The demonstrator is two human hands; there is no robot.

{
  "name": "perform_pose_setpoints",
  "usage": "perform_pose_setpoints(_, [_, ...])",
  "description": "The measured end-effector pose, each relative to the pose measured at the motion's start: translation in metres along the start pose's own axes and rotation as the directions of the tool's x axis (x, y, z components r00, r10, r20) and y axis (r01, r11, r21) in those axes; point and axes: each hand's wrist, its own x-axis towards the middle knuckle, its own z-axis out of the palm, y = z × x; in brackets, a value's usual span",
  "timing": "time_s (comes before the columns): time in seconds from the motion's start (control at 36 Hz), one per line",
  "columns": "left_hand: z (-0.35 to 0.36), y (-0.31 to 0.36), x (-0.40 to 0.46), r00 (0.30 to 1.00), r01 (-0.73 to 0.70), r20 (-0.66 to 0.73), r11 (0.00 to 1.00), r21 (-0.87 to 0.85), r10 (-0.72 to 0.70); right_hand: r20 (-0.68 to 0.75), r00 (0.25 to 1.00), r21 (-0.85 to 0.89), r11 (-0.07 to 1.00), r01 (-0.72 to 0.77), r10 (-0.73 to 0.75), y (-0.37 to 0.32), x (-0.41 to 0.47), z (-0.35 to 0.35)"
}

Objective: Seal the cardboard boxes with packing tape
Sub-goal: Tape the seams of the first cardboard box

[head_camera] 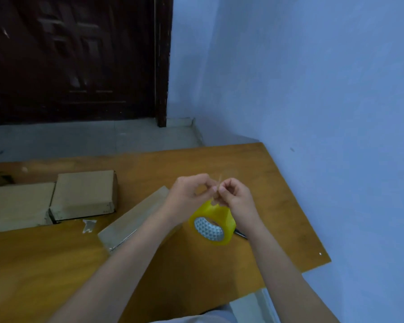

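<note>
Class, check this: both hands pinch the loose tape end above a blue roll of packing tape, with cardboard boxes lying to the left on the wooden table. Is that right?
Not quite: the roll of packing tape is yellow, not blue, as the head view shows. The left hand and right hand do pinch its end, and cardboard boxes lie left on the wooden table.

An orange-brown wooden surface [56, 264] fills the lower half of the view, its right edge running along a pale blue wall [324, 89]. Beyond its far edge lies a grey floor [79, 138]. A dark brown carved door [75, 57] stands at the back left, its frame meeting the blue wall at the corner. A small scrap of clear, crumpled film [89, 225] lies on the wood. At the bottom edge shows a bit of light grey cloth [210, 317].
</note>
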Motion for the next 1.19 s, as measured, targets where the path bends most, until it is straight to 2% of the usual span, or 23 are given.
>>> perform_pose_setpoints(0.03, [-0.001, 0.004, 0.0, 0.997, -0.083, 0.021, 0.986, 0.141, 0.081, 0.009, 1.0, 0.011, 1.0, 0.003, -0.003, 0.002, -0.001, 0.0])
perform_pose_setpoints(0.08, [-0.002, 0.012, -0.001, 0.981, -0.194, 0.059, 0.937, 0.291, 0.185, 0.023, 1.0, 0.031, 0.999, 0.014, -0.015, 0.006, -0.003, 0.0])
perform_pose_setpoints(0.22, [-0.009, 0.021, -0.003, 0.955, -0.289, 0.04, 0.885, 0.364, 0.295, 0.036, 0.995, 0.023, 0.996, 0.087, -0.088, 0.0, -0.005, 0.003])
perform_pose_setpoints(0.36, [-0.018, 0.034, 0.006, 0.919, -0.373, 0.047, 0.825, 0.425, 0.392, 0.015, 0.978, -0.15, 0.966, 0.21, -0.21, -0.023, -0.001, -0.002])
perform_pose_setpoints(0.44, [-0.019, 0.044, 0.012, 0.91, -0.391, 0.046, 0.819, 0.419, 0.411, 0.024, 0.984, -0.032, 0.984, 0.176, -0.176, -0.032, 0.005, -0.015])
perform_pose_setpoints(0.47, [-0.018, 0.047, 0.013, 0.921, -0.368, 0.027, 0.849, 0.378, 0.388, 0.009, 0.984, 0.005, 0.984, 0.179, -0.179, -0.034, 0.006, -0.019])
perform_pose_setpoints(0.53, [-0.016, 0.052, 0.014, 0.952, -0.286, -0.039, 0.925, 0.251, 0.305, -0.041, 0.971, -0.032, 0.972, 0.234, -0.235, -0.036, 0.006, -0.02])
perform_pose_setpoints(0.61, [-0.011, 0.057, 0.015, 0.971, -0.196, -0.115, 0.972, 0.132, 0.211, -0.108, 0.922, -0.281, 0.901, 0.329, -0.371, -0.035, 0.002, -0.017])
perform_pose_setpoints(0.67, [-0.007, 0.06, 0.014, 0.974, -0.156, -0.152, 0.984, 0.087, 0.168, -0.123, 0.906, -0.417, 0.85, 0.323, -0.405, -0.027, -0.002, -0.021])
perform_pose_setpoints(0.72, [-0.005, 0.061, 0.013, 0.975, -0.124, -0.185, 0.992, 0.009, 0.123, -0.092, 0.956, -0.314, 0.92, 0.236, -0.277, -0.022, -0.008, -0.028])
perform_pose_setpoints(0.78, [-0.004, 0.063, 0.013, 0.978, -0.08, -0.2, 0.992, -0.098, 0.059, 0.043, 0.99, -0.166, 0.976, 0.14, -0.135, -0.01, -0.012, -0.034])
perform_pose_setpoints(0.83, [-0.003, 0.065, 0.014, 0.98, -0.034, -0.2, 0.984, -0.173, -0.001, 0.154, 0.987, -0.171, 0.983, 0.07, -0.044, 0.001, -0.014, -0.036])
perform_pose_setpoints(0.89, [-0.002, 0.067, 0.015, 0.978, 0.0, -0.205, 0.974, -0.228, -0.048, 0.178, 0.984, -0.264, 0.964, 0.023, 0.025, 0.009, -0.013, -0.035])
perform_pose_setpoints(0.97, [-0.008, 0.069, 0.013, 0.962, 0.042, -0.241, 0.943, -0.33, -0.127, 0.217, 0.974, -0.352, 0.936, 0.014, 0.067, 0.017, -0.015, -0.025])
perform_pose_setpoints(1.06, [-0.02, 0.066, 0.01, 0.933, 0.079, -0.287, 0.903, -0.421, -0.216, 0.231, 0.97, -0.314, 0.949, 0.0, 0.077, 0.022, -0.018, -0.008])
perform_pose_setpoints(1.19, [-0.047, 0.049, 0.0, 0.877, 0.081, -0.375, 0.86, -0.504, -0.302, 0.095, 0.995, -0.249, 0.967, 0.045, -0.022, 0.014, -0.021, 0.009])
